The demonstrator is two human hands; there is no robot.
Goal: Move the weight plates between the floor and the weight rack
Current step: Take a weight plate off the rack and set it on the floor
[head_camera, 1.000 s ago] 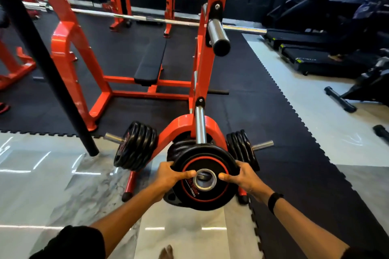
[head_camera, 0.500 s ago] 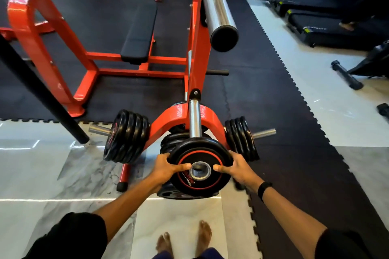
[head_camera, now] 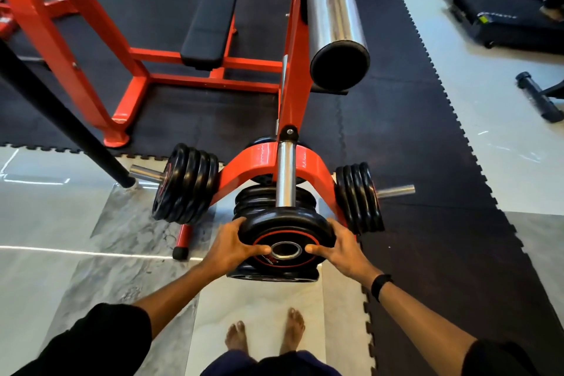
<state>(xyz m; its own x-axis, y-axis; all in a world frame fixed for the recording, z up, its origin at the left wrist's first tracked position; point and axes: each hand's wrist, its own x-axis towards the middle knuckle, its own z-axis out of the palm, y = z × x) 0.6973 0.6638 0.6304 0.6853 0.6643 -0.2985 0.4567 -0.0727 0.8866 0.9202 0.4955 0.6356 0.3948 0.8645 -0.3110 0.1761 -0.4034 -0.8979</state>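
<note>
A black weight plate (head_camera: 285,227) with a red ring and a steel hub sits at the near end of the rack's chrome middle peg (head_camera: 285,174). My left hand (head_camera: 233,246) grips its left rim, thumb by the hub. On the right rim my right hand (head_camera: 341,249) grips the same way. Behind it several black plates (head_camera: 253,200) are threaded on the same peg. Another plate (head_camera: 274,276) lies under the held one, low by the floor. The orange weight rack (head_camera: 253,162) carries a plate stack on its left peg (head_camera: 186,183) and one on its right peg (head_camera: 358,195).
A thick chrome sleeve with a black cap (head_camera: 335,24) juts out above the rack. A black slanted post (head_camera: 61,119) meets the floor at left. An orange bench frame with a black pad (head_camera: 210,18) stands behind. My bare feet (head_camera: 265,333) stand on the marble floor; treadmills (head_camera: 503,9) far right.
The view has tipped down and come closer, so my feet now show. The gripped plate sits lower in view and both hands keep their hold on its rim.
</note>
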